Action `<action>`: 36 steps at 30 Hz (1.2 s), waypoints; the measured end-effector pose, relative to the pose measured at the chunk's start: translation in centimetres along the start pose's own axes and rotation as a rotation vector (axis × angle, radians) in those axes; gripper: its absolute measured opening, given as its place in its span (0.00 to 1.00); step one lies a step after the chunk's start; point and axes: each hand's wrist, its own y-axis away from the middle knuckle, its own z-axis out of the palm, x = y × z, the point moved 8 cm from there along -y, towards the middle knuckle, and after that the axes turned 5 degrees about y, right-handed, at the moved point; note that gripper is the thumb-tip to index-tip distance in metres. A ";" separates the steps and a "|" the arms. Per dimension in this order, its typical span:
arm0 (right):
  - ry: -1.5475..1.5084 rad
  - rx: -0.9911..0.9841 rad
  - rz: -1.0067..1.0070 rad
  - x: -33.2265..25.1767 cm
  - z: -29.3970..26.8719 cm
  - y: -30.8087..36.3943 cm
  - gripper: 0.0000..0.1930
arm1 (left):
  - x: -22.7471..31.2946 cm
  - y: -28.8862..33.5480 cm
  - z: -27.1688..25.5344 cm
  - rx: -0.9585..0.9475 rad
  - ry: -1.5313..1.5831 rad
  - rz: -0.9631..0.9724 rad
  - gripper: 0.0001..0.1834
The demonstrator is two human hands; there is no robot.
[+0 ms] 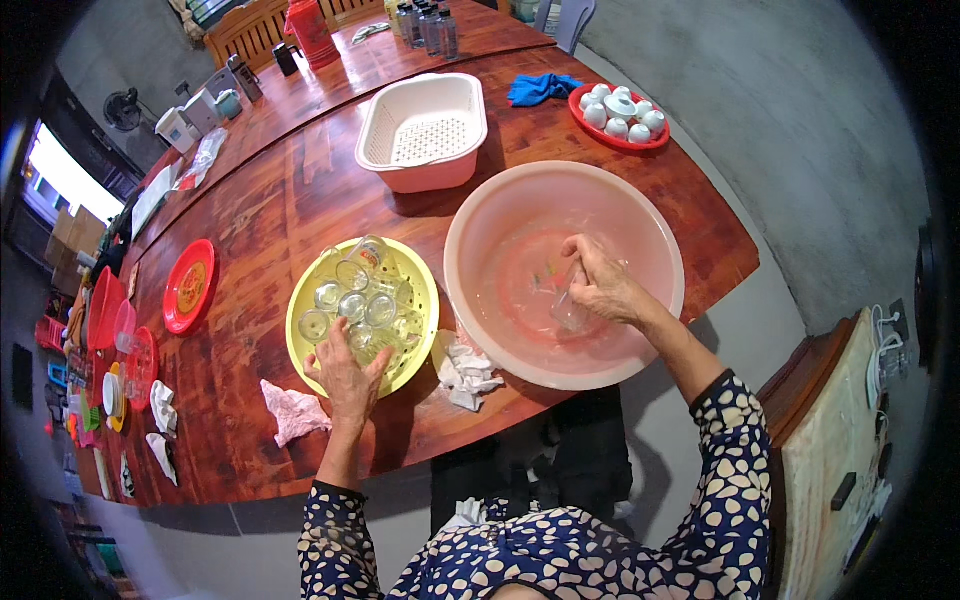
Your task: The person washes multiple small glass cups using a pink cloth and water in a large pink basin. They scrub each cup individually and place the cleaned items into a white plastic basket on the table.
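Observation:
My right hand (pixel 606 284) is closed around a clear drinking glass (pixel 568 308) inside the large pink plastic basin (pixel 660 225). The basin seems to hold shallow water. My left hand (pixel 347 378) has its fingers spread over the near edge of a yellow colander (pixel 428 285). Several clear glasses (pixel 352 305) sit in that colander, most with their round bases up. Fingertips of my left hand lie close to the nearest glasses; whether they touch one I cannot tell. A crumpled white cloth (pixel 466 374) lies between colander and basin, and a pink cloth (pixel 294 412) is left of my left wrist.
A white and pink draining basket (pixel 425 180) stands behind the basin. At the back right are a blue cloth (pixel 542 90) and a red tray (pixel 634 142) of white cups with a teapot. Red plates (pixel 188 286) lie to the left. A red flask (pixel 312 35) and dark bottles stand far back.

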 end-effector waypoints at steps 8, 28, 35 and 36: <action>-0.072 -0.209 -0.050 3.9 5.5 -1.3 0.21 | 0.1 0.5 -0.5 0.070 0.129 0.046 0.36; 0.612 -0.061 -1.035 -21.4 16.9 -13.9 0.23 | -0.1 0.5 -1.4 0.002 0.404 0.088 0.33; -0.016 0.053 -0.974 -20.3 11.4 -13.7 0.28 | 0.3 1.1 -2.1 -0.009 0.437 0.058 0.32; -0.109 0.061 -0.910 -19.3 10.0 -13.8 0.32 | 0.5 1.1 -2.2 -0.033 0.452 0.037 0.32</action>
